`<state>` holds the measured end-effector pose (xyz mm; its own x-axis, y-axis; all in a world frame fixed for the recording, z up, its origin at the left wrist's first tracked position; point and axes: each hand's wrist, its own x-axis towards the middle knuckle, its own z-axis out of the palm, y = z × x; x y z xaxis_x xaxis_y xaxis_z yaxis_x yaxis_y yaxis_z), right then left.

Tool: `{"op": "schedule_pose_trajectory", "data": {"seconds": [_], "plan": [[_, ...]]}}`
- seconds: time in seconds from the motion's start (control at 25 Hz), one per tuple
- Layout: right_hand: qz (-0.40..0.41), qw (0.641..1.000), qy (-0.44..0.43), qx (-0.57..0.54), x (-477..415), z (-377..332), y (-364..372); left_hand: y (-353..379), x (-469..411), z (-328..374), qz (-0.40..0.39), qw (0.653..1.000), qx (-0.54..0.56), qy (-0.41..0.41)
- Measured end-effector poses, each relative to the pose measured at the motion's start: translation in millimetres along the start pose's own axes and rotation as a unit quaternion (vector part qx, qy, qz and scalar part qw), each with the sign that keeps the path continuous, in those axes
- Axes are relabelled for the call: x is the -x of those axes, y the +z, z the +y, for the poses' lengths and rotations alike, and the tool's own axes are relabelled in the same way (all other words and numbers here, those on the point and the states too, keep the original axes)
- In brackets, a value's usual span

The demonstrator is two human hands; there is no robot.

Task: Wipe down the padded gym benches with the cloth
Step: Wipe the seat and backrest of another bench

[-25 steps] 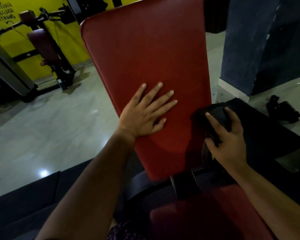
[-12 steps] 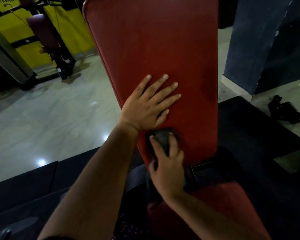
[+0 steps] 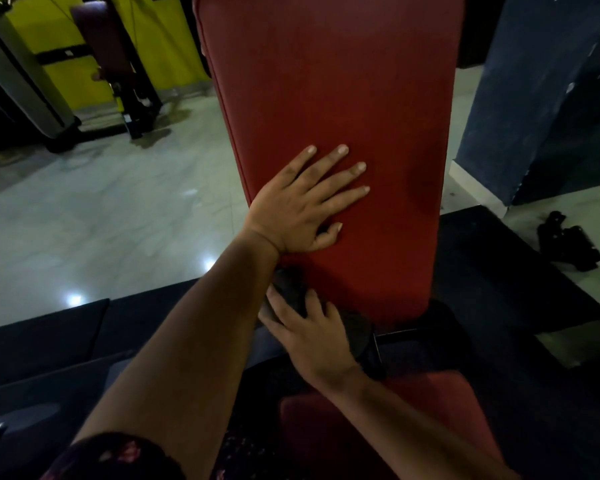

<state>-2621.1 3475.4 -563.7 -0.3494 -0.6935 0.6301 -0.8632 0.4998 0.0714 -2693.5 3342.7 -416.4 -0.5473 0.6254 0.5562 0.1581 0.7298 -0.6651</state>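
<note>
**Figure: wiping the lower back pad.** The step in hand is the wipe itself, low on the red back pad (image 3: 326, 81) of the gym bench.

**Grips.** My left grip (image 3: 302, 202) lies flat on the pad with its fingers straight and spread. It holds nothing, and I read it as a brace. My right grip (image 3: 312, 337) sits just nearer, fingers curled over the dark cloth (image 3: 289, 289). The cloth is bunched into a wad and pressed against the pad's near left corner, just below the left wrist. Much of it is hidden under the palm.

**Orientation.** The back pad's long axis runs from near to far, rising away from me. Its narrower end is near and its wider end passes out of the top of the view. The seat pad (image 3: 378, 427) lies nearer still, under my right forearm. The cloth is wadded, so I can make out no long axis for it.

**Next move, as I judge it.**
- Sweep the cloth rightward across the near end, then work farther up the long axis in strokes.
- The left grip sits in that path and would have to lift or shift.
- In this dim light I cannot tell whether the seat pad has been wiped.
</note>
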Motion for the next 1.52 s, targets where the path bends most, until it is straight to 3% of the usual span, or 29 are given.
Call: {"op": "schedule_pose_trajectory", "data": {"seconds": [0.24,0.4,0.48,0.6,0.64,0.68,0.76,0.8,0.88,1.04,1.12,1.24,1.36,1.44,1.52], "plan": [[0.065,0.993,0.011,0.097,35,108,-12,-3,1,0,-0.014,1.0,-0.004,0.003],[0.117,0.977,0.137,0.112,51,168,-33,-3,0,1,-0.018,1.0,-0.009,0.006],[0.117,0.973,0.165,0.108,61,181,-36,-3,1,1,-0.021,1.0,-0.014,0.001],[0.086,0.985,0.108,0.1,65,181,-37,-3,1,1,-0.022,1.0,-0.009,-0.001],[0.08,0.984,0.148,0.065,60,173,-37,-3,2,2,-0.023,1.0,-0.007,0.0],[0.085,0.969,0.232,0.003,52,160,-37,-2,2,2,-0.022,1.0,-0.007,0.0],[0.111,0.885,0.431,-0.139,32,127,-33,-3,2,2,-0.018,1.0,-0.009,0.0],[0.122,0.846,0.489,-0.175,24,108,-28,-3,2,2,-0.016,1.0,-0.008,0.0],[0.129,0.811,0.531,-0.21,10,70,-18,-3,3,2,-0.014,1.0,-0.008,-0.004],[0.064,0.78,0.549,-0.293,-11,0,-7,-2,3,2,-0.018,1.0,-0.012,-0.003],[0.039,0.798,0.525,-0.293,-16,-27,-6,-3,2,3,-0.019,1.0,-0.01,-0.003],[-0.014,0.876,0.423,-0.231,-4,-43,1,-3,3,3,-0.012,1.0,-0.015,-0.002],[-0.084,0.972,0.197,-0.1,21,-24,17,-2,4,3,-0.005,0.999,-0.034,0.008],[-0.086,0.996,0.038,0.006,38,6,27,0,4,3,0.0,0.998,-0.049,0.037],[-0.078,0.993,-0.033,0.076,48,33,28,3,5,3,0.006,0.996,-0.05,0.071]]}}
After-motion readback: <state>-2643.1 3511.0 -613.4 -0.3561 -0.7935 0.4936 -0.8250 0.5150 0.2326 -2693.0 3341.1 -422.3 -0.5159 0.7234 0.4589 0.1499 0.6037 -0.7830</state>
